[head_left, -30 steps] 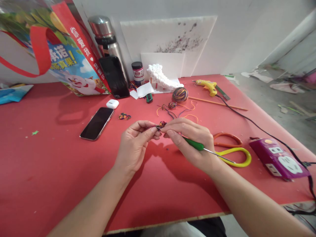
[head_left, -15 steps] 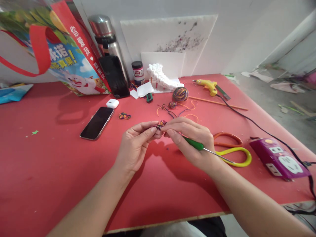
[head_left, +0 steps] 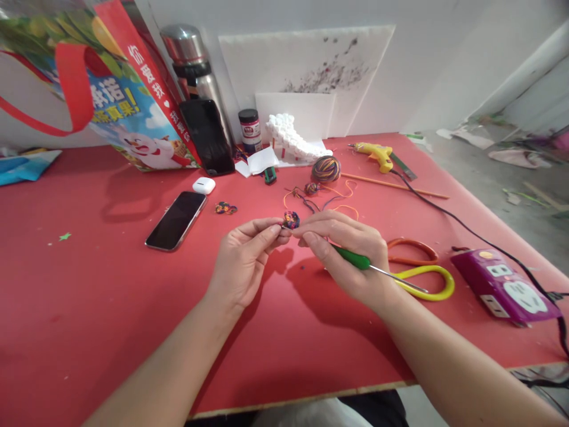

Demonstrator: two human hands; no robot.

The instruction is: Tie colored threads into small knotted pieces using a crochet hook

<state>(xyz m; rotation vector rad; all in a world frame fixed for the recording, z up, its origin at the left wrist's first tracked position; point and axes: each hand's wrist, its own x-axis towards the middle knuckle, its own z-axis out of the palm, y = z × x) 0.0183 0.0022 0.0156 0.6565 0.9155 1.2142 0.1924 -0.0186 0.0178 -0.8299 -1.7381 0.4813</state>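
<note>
Between my hands is a small multicoloured crochet piece (head_left: 291,220), pinched at its left edge by the thumb and fingers of my left hand (head_left: 249,249). My right hand (head_left: 347,249) is closed around a green-handled crochet hook (head_left: 353,258); its bare metal end sticks out behind toward the wrist. The hook's working tip is at the crochet piece, partly hidden by fingers. Beyond the hands, loose yarn strands lead to a small yarn ball (head_left: 312,188) and a larger variegated yarn ball (head_left: 326,169). Another little crocheted piece (head_left: 225,208) lies on the table to the left.
Scissors (head_left: 438,283) with orange and yellow handles lie partly under my right hand. A purple power socket (head_left: 507,287) is at the right, a yellow glue gun (head_left: 373,154) at the back. Left stand a phone (head_left: 178,220), white earbud case (head_left: 204,185), steel flask (head_left: 191,65) and bag (head_left: 142,118).
More of the crochet piece shows above my fingertips now, its rounded face turned up. Both hands keep nearly the same place and grip.
</note>
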